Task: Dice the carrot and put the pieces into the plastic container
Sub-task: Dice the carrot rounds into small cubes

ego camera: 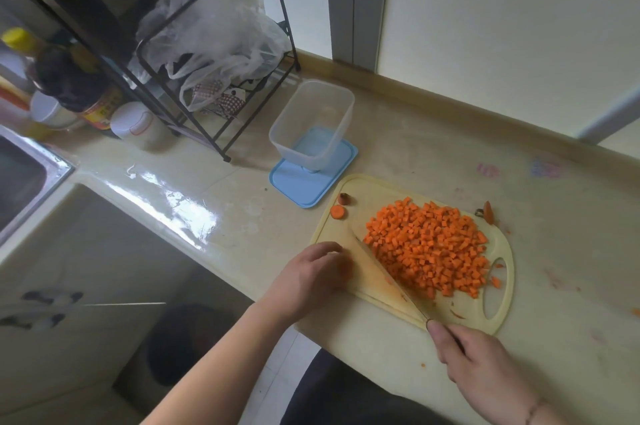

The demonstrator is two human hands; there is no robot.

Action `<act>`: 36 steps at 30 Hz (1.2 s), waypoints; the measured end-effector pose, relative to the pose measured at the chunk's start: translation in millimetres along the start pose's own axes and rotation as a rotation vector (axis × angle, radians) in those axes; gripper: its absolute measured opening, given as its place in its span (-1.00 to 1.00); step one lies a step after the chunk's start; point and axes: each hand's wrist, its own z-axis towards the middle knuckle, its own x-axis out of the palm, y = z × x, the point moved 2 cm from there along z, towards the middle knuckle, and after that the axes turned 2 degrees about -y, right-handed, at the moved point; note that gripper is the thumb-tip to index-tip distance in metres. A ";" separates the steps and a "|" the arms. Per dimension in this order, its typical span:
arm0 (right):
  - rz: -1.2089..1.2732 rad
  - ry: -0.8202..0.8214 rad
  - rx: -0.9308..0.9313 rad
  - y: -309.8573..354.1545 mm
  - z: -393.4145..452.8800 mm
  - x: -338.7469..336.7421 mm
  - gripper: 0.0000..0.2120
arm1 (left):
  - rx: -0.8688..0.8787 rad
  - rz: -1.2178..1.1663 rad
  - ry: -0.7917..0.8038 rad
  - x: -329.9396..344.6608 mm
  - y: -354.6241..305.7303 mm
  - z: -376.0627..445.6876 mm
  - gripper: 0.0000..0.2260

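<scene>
A big pile of diced carrot (426,251) lies on the pale yellow cutting board (360,286). My right hand (474,362) grips the handle of a knife (391,279); its blade lies along the pile's left edge, tip pointing away from me. My left hand (315,268) is at the board's left edge, left of the blade, with fingers curled over a small orange carrot piece (347,271) that is mostly hidden. The clear plastic container (332,106) stands empty on its blue lid (294,189), beyond the board.
A carrot slice (337,211) and a stem end (344,198) lie at the board's far left corner, and another carrot end (488,211) lies at its far right. A black wire rack (221,119) with plastic bags stands behind. A sink (20,178) is at the left.
</scene>
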 end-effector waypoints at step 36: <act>0.061 0.040 -0.004 -0.1 18.9 9.5 -0.35 | -0.137 -0.135 -0.212 24.4 -19.0 5.6 -0.70</act>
